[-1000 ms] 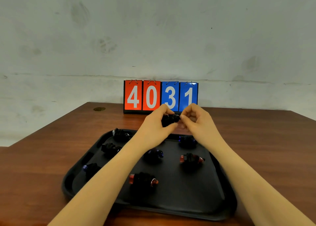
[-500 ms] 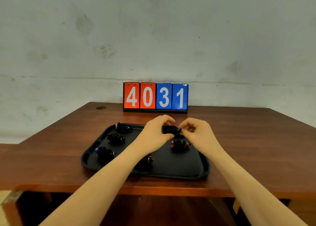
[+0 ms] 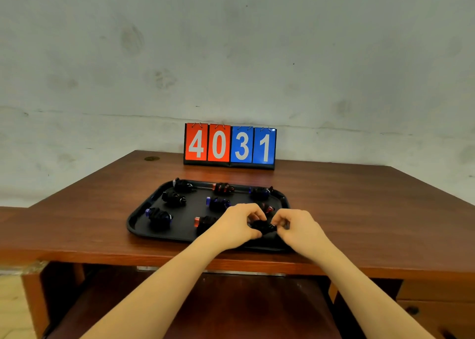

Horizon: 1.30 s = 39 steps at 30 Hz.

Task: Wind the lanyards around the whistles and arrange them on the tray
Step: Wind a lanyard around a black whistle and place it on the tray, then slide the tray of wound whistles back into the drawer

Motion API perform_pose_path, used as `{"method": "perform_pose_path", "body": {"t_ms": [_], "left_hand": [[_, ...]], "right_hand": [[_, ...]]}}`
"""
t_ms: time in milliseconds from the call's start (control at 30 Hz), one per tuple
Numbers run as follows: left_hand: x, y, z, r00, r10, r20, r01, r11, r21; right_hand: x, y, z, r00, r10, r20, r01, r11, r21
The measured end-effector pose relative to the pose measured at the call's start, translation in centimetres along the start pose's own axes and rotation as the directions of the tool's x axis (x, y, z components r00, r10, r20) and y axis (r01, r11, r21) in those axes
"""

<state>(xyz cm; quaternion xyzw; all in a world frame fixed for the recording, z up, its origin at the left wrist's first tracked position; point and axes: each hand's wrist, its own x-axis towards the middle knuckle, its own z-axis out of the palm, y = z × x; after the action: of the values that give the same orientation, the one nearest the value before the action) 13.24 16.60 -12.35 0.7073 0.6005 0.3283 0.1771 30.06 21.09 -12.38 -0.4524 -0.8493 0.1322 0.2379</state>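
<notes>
Left hand [image 3: 235,225] & right hand [image 3: 298,227] pinch a wound whistle [image 3: 263,227], fingers curled round it, low over the tray [image 3: 138,227]. Likely setting it in the near-right gap

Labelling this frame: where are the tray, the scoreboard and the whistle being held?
tray [image 3: 144,211], head view, left rim.
scoreboard [image 3: 241,146], head view, blue 3 card.
held whistle [image 3: 262,227], head view, wound black lanyard.

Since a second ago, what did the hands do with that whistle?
Both hands, the left hand and right hand, came down toward the near right part of the tray, bringing the wound whistle almost onto it. They still pinch it from both sides. The camera also pulled back. The other whistles on the tray and the scoreboard reading 4031 stayed put.
</notes>
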Motion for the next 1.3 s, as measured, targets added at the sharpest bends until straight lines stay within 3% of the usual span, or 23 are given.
{"method": "perform_pose_path", "body": {"t_ms": [200, 433, 600, 700, 800, 967, 1133, 1300], "left_hand": [[-0.2, 0.5, 0.1, 1.000, 0.020, 0.018, -0.022, 0.997, 0.074], [-0.3, 0.6, 0.1, 1.000, 0.015, 0.027, -0.017, 0.995, 0.097], [-1.1, 0.5, -0.3, 0.993, -0.013, -0.120, 0.020, 0.998, 0.060], [-1.7, 0.0, -1.5, 0.973, -0.042, -0.228, 0.060, 0.995, 0.074], [-2.1, -1.3, -3.3, 0.924, -0.097, -0.371, 0.142, 0.985, 0.095], [-2.8, -3.7, -6.6, 0.806, -0.277, -0.523, 0.432, 0.880, 0.198], [-3.8, -6.1, -8.5, 0.716, -0.482, -0.505, 0.659, 0.705, 0.262], [-3.3, -8.8, -10.1, 0.650, -0.611, -0.451, 0.737, 0.652, 0.178]], "right_hand": [[-0.3, -0.3, -0.3, 0.999, -0.018, 0.033, 0.021, 0.996, -0.091], [-0.7, 0.2, 0.2, 1.000, -0.006, -0.005, 0.006, 1.000, 0.008], [-0.8, 0.0, 0.6, 0.992, 0.070, -0.109, -0.061, 0.995, 0.078], [-0.8, -0.7, 1.2, 0.971, 0.195, -0.136, -0.189, 0.981, 0.054], [-0.4, -1.5, 1.8, 0.941, 0.326, -0.091, -0.318, 0.944, 0.092], [0.8, -1.9, 2.4, 0.922, 0.377, -0.085, -0.374, 0.926, 0.050], [1.6, -2.5, 2.7, 0.914, 0.390, -0.114, -0.398, 0.916, -0.058], [2.1, -2.3, 2.7, 0.909, 0.398, -0.123, -0.407, 0.911, -0.062]]}}
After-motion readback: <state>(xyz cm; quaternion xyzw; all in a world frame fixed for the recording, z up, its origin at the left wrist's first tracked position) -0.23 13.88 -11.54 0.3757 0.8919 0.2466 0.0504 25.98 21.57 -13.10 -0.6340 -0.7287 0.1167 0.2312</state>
